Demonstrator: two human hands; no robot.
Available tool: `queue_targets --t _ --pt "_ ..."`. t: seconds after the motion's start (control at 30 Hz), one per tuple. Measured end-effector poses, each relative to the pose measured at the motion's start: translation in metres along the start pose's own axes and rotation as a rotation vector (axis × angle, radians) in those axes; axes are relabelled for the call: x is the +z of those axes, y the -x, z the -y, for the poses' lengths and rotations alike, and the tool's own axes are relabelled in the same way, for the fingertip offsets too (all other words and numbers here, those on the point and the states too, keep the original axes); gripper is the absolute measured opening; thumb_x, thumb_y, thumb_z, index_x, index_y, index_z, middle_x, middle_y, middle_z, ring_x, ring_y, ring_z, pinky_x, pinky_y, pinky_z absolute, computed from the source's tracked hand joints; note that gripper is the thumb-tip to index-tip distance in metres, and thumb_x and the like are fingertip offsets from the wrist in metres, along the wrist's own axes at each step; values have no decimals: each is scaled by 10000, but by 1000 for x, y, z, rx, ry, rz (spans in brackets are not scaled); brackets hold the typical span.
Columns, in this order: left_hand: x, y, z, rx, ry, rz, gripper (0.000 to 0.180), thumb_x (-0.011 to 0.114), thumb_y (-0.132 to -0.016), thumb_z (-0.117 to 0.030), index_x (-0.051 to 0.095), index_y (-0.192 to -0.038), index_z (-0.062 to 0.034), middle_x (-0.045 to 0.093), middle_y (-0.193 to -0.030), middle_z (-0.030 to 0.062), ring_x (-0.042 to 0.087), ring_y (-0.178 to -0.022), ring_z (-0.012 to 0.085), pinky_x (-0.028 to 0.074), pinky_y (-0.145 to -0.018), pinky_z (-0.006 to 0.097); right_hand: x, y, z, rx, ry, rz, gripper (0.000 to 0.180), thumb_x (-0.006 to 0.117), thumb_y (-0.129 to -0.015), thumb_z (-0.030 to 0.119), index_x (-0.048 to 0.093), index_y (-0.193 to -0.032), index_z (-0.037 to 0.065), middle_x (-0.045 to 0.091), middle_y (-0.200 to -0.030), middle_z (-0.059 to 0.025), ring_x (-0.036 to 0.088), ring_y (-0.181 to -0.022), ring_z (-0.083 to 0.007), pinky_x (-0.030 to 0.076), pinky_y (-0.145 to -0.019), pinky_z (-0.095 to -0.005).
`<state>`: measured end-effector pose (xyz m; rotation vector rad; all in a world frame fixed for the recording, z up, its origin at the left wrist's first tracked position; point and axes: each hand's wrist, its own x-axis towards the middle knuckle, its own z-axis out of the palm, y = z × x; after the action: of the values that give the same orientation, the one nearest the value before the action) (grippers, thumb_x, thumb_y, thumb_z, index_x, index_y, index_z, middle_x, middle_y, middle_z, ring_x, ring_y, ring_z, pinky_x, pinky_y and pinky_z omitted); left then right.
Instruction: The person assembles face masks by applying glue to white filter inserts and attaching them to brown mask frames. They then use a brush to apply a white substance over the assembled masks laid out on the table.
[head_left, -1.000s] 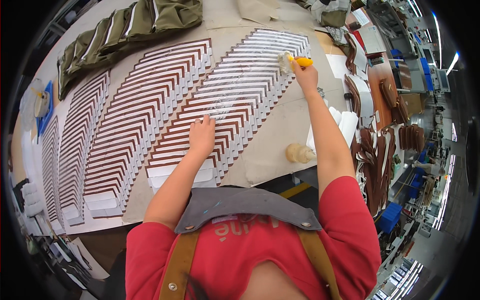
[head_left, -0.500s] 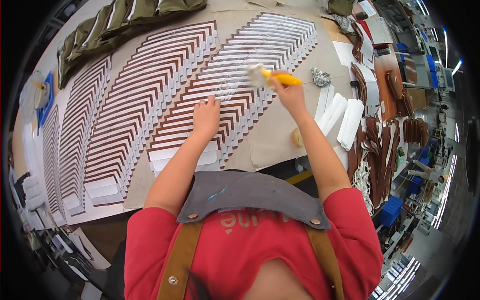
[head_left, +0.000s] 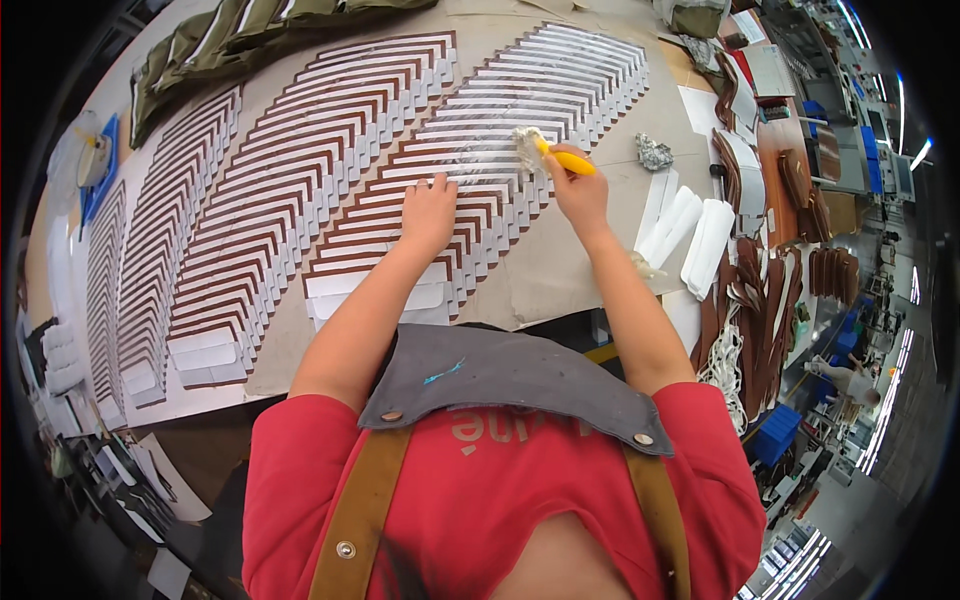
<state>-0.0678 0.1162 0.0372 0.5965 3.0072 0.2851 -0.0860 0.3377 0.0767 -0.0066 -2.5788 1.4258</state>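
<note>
On the worktop (head_left: 560, 280), covered in brown paper, several long fanned rows of overlapped brown-and-white strip pieces run diagonally from the near left toward the far right. The row in hand is the rightmost fanned row of brown-and-white strips (head_left: 500, 170), whose far half looks glossy and whitish while the near half looks plain brown and white.

The right hand (head_left: 578, 190) is closed around a yellow-handled brush (head_left: 555, 158), fingers wrapped on the handle. The pale bristle head points left and away from the person, resting on the row about at its middle, just where the glossy part meets the plain part. The brush handle lies across the row's long axis, not along it.

The left hand (head_left: 428, 215) lies flat with fingers spread, palm down on the same row, just to the near-left side of the brush head; the two are close but apart. So the plain strips lie from the brush toward the person and to the left, partly beneath the left hand, and the right hand is the nearer one to the edge of the glossy part.

Right of the row lie white rounded pieces (head_left: 690, 235) and a crumpled grey wad (head_left: 654, 153); brown leather pieces (head_left: 770, 290) are heaped at the far right edge.
</note>
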Motion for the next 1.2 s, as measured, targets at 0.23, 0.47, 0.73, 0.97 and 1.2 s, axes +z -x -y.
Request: queue_targets --t 0.23,0.47,0.73,0.97,1.2 --pt "3 0 9 -77 114 49 332 620 -709 -96 549 -1031 -52 499 -1103 103 519 -1005 310 416 -823 418 2 10 0 56 180 -29 158 660 -823 153 638 -928 37 627 -723 -27 508 -551 -63 418 -510 -221" --pt "4 54 36 -305 416 -281 411 535 -831 -136 458 -1221 -34 382 -1324 138 392 -1181 325 291 -966 498 -8 16 46 58 -231 -13 117 610 -857 104 624 -925 10 610 -744 6 493 -604 -24 393 -509 -185" --pt "40 106 36 -283 34 -152 569 382 -920 -290 260 -1386 13 174 -1488 129 131 -1388 255 40 -1105 506 36 67 35 -179 46 68 129 638 -800 78 641 -927 99 651 -793 -60 591 -570 -170 459 -529 -258" --pt "42 106 35 -299 25 -143 560 349 -930 -312 271 -1390 -2 178 -1491 122 126 -1391 238 44 -1110 492 34 86 55 -243 -4 168 87 651 -798 102 640 -883 87 643 -759 -60 578 -544 -182 448 -522 -275" --pt "46 106 37 -295 27 -169 557 362 -925 -309 284 -1386 -5 207 -1483 124 153 -1385 229 53 -1109 496 44 85 50 -171 55 114 90 662 -789 124 637 -872 102 629 -721 -50 538 -488 -192 418 -507 -297"
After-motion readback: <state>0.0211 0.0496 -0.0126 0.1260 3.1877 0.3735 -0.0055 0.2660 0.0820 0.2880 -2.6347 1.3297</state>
